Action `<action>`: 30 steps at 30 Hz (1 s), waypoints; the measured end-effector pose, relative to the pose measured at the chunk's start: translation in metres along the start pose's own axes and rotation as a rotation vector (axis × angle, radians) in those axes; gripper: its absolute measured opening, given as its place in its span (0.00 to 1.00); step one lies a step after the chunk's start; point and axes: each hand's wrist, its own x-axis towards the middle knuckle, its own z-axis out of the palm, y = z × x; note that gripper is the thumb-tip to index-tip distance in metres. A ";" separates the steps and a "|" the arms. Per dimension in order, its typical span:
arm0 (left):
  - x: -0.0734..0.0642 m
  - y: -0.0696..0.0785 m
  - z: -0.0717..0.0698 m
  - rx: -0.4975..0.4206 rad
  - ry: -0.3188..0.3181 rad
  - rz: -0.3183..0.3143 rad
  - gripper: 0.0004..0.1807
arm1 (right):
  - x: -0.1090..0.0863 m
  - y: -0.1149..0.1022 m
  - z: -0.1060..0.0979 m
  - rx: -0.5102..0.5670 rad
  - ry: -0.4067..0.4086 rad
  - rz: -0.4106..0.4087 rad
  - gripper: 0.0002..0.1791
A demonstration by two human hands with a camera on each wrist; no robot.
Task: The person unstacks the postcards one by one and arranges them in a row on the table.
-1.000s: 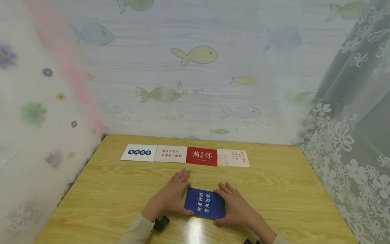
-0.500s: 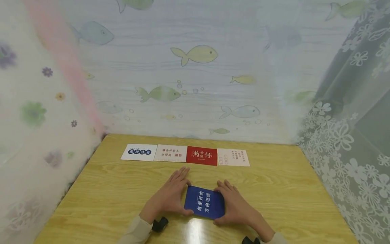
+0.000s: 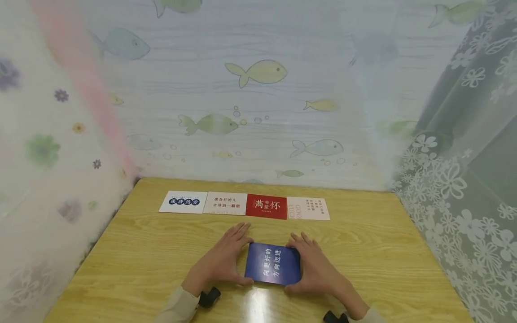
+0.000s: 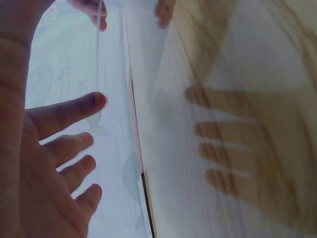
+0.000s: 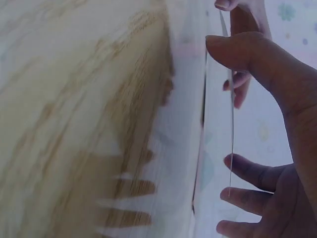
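A blue card [image 3: 272, 264] with white Chinese characters is held off the table between both hands. At its left side, my left hand [image 3: 224, 258] grips it with the thumb by the near corner and the index finger by the far corner. My right hand [image 3: 316, 264] holds the right side in the same way. In the left wrist view the blue card [image 4: 99, 47] shows as a thin edge near the fingertips. The right wrist view also shows the blue card [image 5: 231, 124] edge-on, with the right hand's thumb and fingers at it. Their reflections lie on the tabletop.
Beyond the hands several cards lie in a row: a white card with dark blue circles [image 3: 183, 202], a pale card [image 3: 225, 203], a red card [image 3: 266, 206] and another pale card [image 3: 308, 208]. They lie flat on the wooden table [image 3: 375, 251]. A fish-patterned curtain [image 3: 262, 112] hangs behind.
The blue card has shifted slightly away from the body and its face looks lighter. Both hands have kept their hold, the right hand moving a little farther forward. The row of cards stays put.
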 end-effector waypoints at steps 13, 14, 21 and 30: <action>0.008 -0.004 0.002 -0.144 0.109 0.023 0.56 | -0.008 0.009 -0.011 0.052 0.160 0.076 0.57; 0.009 -0.004 0.002 -0.147 0.116 0.028 0.56 | -0.009 0.011 -0.012 0.065 0.168 0.069 0.57; 0.016 -0.002 0.005 -0.212 0.123 0.043 0.54 | -0.015 0.030 -0.019 0.153 0.151 -0.022 0.56; 0.028 0.007 0.011 -0.248 0.110 0.063 0.57 | -0.025 0.055 -0.032 0.295 0.094 -0.051 0.57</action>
